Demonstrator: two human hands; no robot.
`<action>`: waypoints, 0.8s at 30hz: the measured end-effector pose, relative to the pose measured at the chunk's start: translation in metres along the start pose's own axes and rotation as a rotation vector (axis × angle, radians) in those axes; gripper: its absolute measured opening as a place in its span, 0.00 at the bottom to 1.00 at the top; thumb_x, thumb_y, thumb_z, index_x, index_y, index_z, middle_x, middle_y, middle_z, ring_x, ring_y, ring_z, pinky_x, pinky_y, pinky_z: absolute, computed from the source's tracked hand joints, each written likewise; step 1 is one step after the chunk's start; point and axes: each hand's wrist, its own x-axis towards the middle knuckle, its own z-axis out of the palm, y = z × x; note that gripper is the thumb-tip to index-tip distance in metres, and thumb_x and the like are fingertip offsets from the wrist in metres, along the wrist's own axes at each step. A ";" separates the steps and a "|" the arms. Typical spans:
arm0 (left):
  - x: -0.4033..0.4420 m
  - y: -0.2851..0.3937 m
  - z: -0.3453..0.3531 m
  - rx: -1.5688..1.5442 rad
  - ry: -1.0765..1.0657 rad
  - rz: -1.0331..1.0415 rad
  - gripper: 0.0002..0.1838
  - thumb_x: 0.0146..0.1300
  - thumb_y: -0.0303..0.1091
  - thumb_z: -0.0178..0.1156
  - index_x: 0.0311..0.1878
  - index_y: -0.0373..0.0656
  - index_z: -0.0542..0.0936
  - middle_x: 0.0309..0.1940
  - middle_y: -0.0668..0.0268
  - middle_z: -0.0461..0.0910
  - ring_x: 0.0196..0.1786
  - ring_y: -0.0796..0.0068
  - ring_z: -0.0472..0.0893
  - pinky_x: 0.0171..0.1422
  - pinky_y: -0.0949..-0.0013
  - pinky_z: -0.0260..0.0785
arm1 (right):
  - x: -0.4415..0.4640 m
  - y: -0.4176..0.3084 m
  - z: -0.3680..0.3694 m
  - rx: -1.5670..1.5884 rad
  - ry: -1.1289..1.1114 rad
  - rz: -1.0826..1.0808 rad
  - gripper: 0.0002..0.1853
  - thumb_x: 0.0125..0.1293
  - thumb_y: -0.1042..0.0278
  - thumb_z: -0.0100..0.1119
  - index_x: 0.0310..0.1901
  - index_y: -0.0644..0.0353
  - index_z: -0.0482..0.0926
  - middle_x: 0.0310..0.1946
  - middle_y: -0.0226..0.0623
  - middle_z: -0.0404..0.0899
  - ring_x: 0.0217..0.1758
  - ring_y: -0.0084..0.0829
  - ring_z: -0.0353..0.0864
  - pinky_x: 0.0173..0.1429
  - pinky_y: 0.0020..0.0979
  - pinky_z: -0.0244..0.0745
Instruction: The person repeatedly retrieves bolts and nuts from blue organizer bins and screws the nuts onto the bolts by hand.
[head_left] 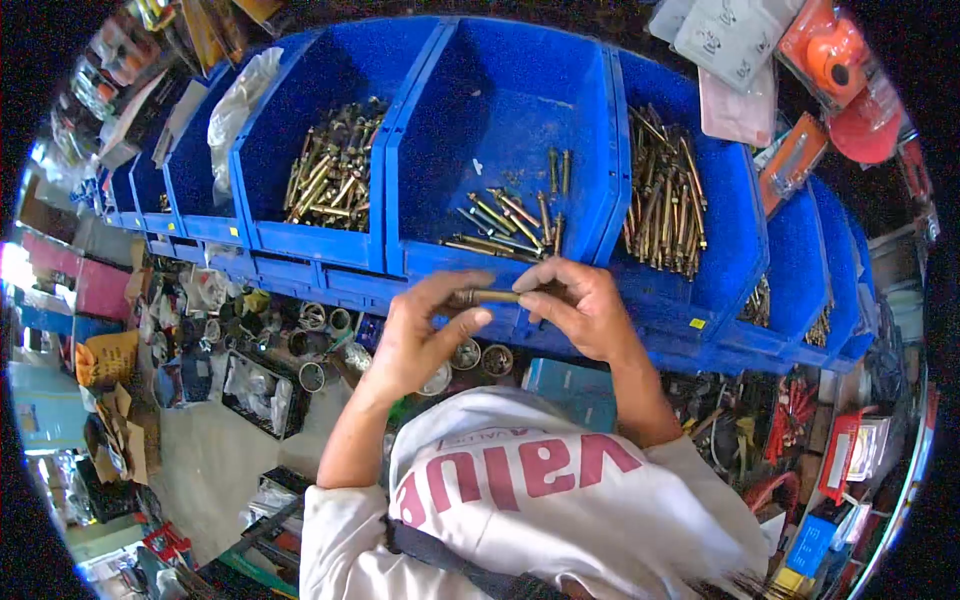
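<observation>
A brass-coloured expansion bolt [493,296] lies level in front of the blue bins. Thumb and fingertips of my right hand [590,308] pinch its right end. Around the bolt's left end curve the fingers of my left hand [415,335], with the thumb spread apart below it; whether a finger touches the bolt I cannot tell. Just beyond both hands, the middle blue bin [520,85] holds several loose bolts [515,215] near its front lip, some brass-coloured and some silvery.
Bins on either side hold piles of bolts, a left pile [335,175] and a right pile [665,200]. Packaged goods [840,60] hang at upper right. Tins [497,360] and a black crate [258,393] stand below the rack.
</observation>
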 end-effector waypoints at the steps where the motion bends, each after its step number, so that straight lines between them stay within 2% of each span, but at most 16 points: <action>1: -0.001 -0.002 -0.002 0.067 -0.024 0.005 0.13 0.57 0.26 0.62 0.47 0.37 0.78 0.40 0.58 0.80 0.41 0.66 0.80 0.48 0.68 0.70 | 0.000 0.001 -0.001 0.022 -0.007 0.016 0.08 0.60 0.72 0.61 0.39 0.64 0.78 0.29 0.31 0.79 0.30 0.19 0.77 0.36 0.23 0.74; 4: -0.005 0.000 -0.007 0.179 0.000 0.001 0.08 0.59 0.27 0.59 0.41 0.36 0.79 0.35 0.57 0.80 0.38 0.65 0.79 0.43 0.67 0.70 | 0.001 -0.001 0.000 -0.101 -0.008 -0.088 0.07 0.60 0.71 0.61 0.38 0.64 0.79 0.30 0.32 0.80 0.31 0.19 0.77 0.36 0.23 0.74; 5: -0.008 -0.005 -0.013 0.214 0.008 0.041 0.08 0.59 0.27 0.59 0.41 0.36 0.79 0.34 0.57 0.80 0.37 0.65 0.79 0.42 0.67 0.70 | 0.001 -0.002 0.001 -0.005 0.002 0.005 0.07 0.60 0.70 0.61 0.37 0.64 0.79 0.30 0.32 0.80 0.30 0.19 0.77 0.35 0.23 0.74; 6: -0.013 -0.010 -0.017 0.059 0.062 -0.034 0.06 0.60 0.26 0.58 0.39 0.36 0.80 0.32 0.60 0.80 0.33 0.71 0.78 0.38 0.70 0.69 | 0.001 -0.003 0.002 -0.004 0.002 -0.006 0.07 0.60 0.70 0.61 0.37 0.64 0.79 0.30 0.32 0.80 0.30 0.19 0.77 0.35 0.23 0.74; 9: -0.022 -0.008 -0.046 0.023 0.326 -0.103 0.05 0.61 0.25 0.57 0.38 0.37 0.80 0.29 0.69 0.77 0.31 0.85 0.72 0.33 0.79 0.64 | 0.003 -0.005 0.006 0.021 0.052 -0.021 0.08 0.61 0.70 0.61 0.37 0.65 0.79 0.30 0.32 0.80 0.29 0.19 0.77 0.34 0.23 0.74; 12: -0.010 -0.026 -0.084 0.063 0.657 0.095 0.05 0.64 0.27 0.55 0.38 0.36 0.77 0.27 0.69 0.75 0.28 0.84 0.68 0.32 0.78 0.61 | 0.003 -0.009 0.011 -0.072 0.085 -0.010 0.08 0.61 0.69 0.61 0.37 0.65 0.79 0.29 0.35 0.80 0.27 0.22 0.77 0.32 0.24 0.73; 13: 0.001 -0.037 -0.097 0.010 0.700 0.206 0.06 0.65 0.29 0.54 0.38 0.36 0.77 0.26 0.70 0.75 0.29 0.84 0.69 0.34 0.79 0.61 | 0.005 -0.016 0.013 -0.199 0.108 -0.038 0.09 0.60 0.68 0.61 0.36 0.65 0.78 0.29 0.39 0.80 0.27 0.26 0.79 0.32 0.26 0.73; 14: 0.009 -0.035 -0.104 0.077 0.794 0.154 0.08 0.66 0.31 0.54 0.38 0.36 0.77 0.28 0.69 0.75 0.30 0.84 0.69 0.36 0.79 0.62 | 0.011 -0.023 0.015 -0.326 0.130 -0.066 0.09 0.59 0.68 0.61 0.36 0.65 0.78 0.29 0.44 0.80 0.27 0.30 0.80 0.33 0.28 0.72; 15: 0.021 -0.038 -0.112 0.074 0.822 0.192 0.09 0.66 0.32 0.54 0.40 0.35 0.77 0.31 0.67 0.76 0.33 0.82 0.71 0.39 0.78 0.64 | 0.020 -0.027 0.018 -0.440 0.140 -0.124 0.07 0.60 0.70 0.60 0.35 0.66 0.78 0.25 0.38 0.78 0.27 0.27 0.79 0.32 0.27 0.73; 17: 0.048 -0.050 -0.128 0.168 0.861 0.282 0.12 0.66 0.33 0.54 0.46 0.33 0.76 0.39 0.62 0.78 0.41 0.75 0.74 0.49 0.73 0.66 | 0.046 -0.025 0.017 -0.732 0.233 -0.298 0.08 0.59 0.69 0.60 0.33 0.67 0.77 0.27 0.46 0.78 0.29 0.41 0.80 0.34 0.35 0.73; 18: 0.060 -0.057 -0.134 0.266 0.873 0.337 0.15 0.67 0.35 0.54 0.50 0.32 0.76 0.45 0.59 0.78 0.47 0.71 0.76 0.55 0.71 0.66 | 0.061 -0.028 0.015 -0.753 0.256 -0.263 0.09 0.59 0.69 0.58 0.32 0.67 0.76 0.29 0.54 0.78 0.34 0.51 0.78 0.38 0.43 0.73; 19: 0.068 -0.062 -0.137 0.251 0.870 0.318 0.21 0.67 0.36 0.53 0.58 0.32 0.70 0.56 0.54 0.73 0.59 0.63 0.70 0.66 0.67 0.57 | 0.078 -0.023 0.011 -0.898 0.318 -0.218 0.09 0.59 0.69 0.58 0.32 0.68 0.75 0.30 0.55 0.77 0.35 0.52 0.79 0.39 0.44 0.73; 20: 0.070 -0.057 -0.136 0.273 0.868 0.338 0.25 0.67 0.37 0.52 0.63 0.33 0.65 0.61 0.52 0.67 0.64 0.62 0.66 0.69 0.65 0.52 | 0.094 -0.016 0.006 -1.042 0.382 -0.171 0.09 0.59 0.70 0.57 0.33 0.68 0.75 0.30 0.57 0.77 0.36 0.52 0.79 0.40 0.46 0.73; 21: 0.069 -0.049 -0.132 0.362 0.894 0.380 0.25 0.68 0.36 0.52 0.64 0.33 0.63 0.62 0.53 0.65 0.64 0.61 0.65 0.69 0.64 0.51 | 0.108 -0.014 0.002 -1.066 0.426 -0.070 0.06 0.57 0.74 0.54 0.29 0.69 0.76 0.29 0.58 0.78 0.35 0.53 0.80 0.41 0.47 0.75; 22: 0.069 -0.050 -0.132 0.304 0.906 0.392 0.25 0.68 0.36 0.52 0.64 0.33 0.64 0.62 0.54 0.66 0.64 0.61 0.65 0.68 0.64 0.52 | 0.118 -0.015 0.000 -1.088 0.468 0.037 0.06 0.55 0.78 0.51 0.25 0.70 0.77 0.27 0.59 0.78 0.34 0.55 0.80 0.41 0.48 0.76; 24: 0.063 -0.057 -0.128 0.177 0.939 0.359 0.23 0.67 0.35 0.52 0.61 0.34 0.66 0.59 0.56 0.68 0.60 0.64 0.67 0.66 0.64 0.55 | 0.128 -0.020 -0.006 -1.146 0.437 0.173 0.09 0.54 0.78 0.48 0.27 0.70 0.81 0.29 0.60 0.78 0.37 0.56 0.80 0.43 0.48 0.76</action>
